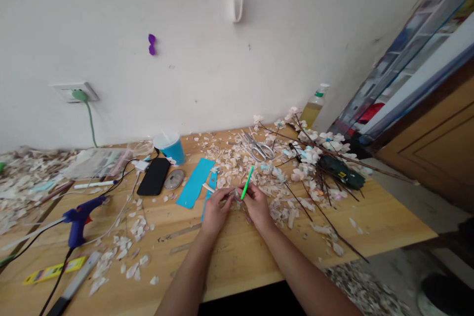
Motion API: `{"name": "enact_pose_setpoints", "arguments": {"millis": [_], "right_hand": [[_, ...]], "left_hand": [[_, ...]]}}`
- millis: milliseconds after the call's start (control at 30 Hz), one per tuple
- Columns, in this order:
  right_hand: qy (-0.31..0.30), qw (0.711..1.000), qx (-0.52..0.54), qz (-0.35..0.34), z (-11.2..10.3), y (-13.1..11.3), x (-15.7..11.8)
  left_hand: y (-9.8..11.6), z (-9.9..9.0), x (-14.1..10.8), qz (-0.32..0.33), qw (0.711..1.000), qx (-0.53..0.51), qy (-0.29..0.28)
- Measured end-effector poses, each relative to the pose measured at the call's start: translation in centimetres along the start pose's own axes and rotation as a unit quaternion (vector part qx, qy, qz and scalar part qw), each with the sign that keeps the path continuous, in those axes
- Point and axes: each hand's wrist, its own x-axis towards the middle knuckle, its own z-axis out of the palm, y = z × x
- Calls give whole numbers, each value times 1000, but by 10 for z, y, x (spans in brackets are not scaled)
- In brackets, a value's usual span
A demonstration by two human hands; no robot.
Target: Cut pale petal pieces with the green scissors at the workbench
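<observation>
Near the bench's (237,276) front edge, the right hand (256,206) grips a bright green stick (247,183) — the left hand (216,211), fingers curled beside it, pinches a slim whitish piece (208,187).

Single view on record, taken from the wearer's head. Camera sits above the near edge of the bench (237,266), facing forward and down across it to the wall (207,39) behind. Both forearms enter from the bottom edge; the left hand (215,211) and right hand (258,208) lie just below centre, at arm's reach from the lens. Coverage is wide: socket (77,93) at left, door (433,143) at right, floor (392,252) at lower right. Horizon appears tilted at right. No second view shares any part.
</observation>
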Motion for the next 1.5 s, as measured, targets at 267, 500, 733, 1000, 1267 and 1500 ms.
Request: {"name": "enact_pose_setpoints", "arguments": {"millis": [267, 500, 733, 1000, 1267, 1500], "right_hand": [[-21, 999, -29, -9, 3, -8, -4], [-39, 998, -53, -7, 4, -11, -7], [-22, 997, -69, -25, 3, -9, -6], [-36, 997, -62, -27, 3, -8, -7], [-20, 992, -112, -47, 1, -4, -7], [-47, 967, -230, -103, 3, -7, -17]], "left_hand": [[-9, 3, 3, -142, 972, -186, 24], [-3, 2, 3, -201, 940, -276, -16], [-2, 3, 2, -244, 902, -357, -6], [-14, 3, 2, -218, 929, -297, -29], [-9, 0, 5, -188, 960, -206, 17], [-13, -5, 7, -166, 960, -188, 125]]}}
